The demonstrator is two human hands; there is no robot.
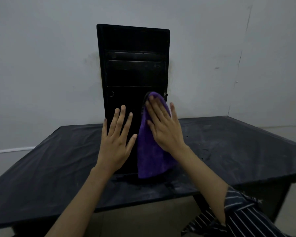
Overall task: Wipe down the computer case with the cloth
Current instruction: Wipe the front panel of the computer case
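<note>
The left hand (pixel 115 141) lies flat with fingers spread wide on the lower front of the black computer case (pixel 133 69), which stands upright on the dark table (pixel 41 168) at twelve o'clock. At its three o'clock, the right hand (pixel 164 127), fingers straight, presses the purple cloth (pixel 150 156) against the case.
</note>
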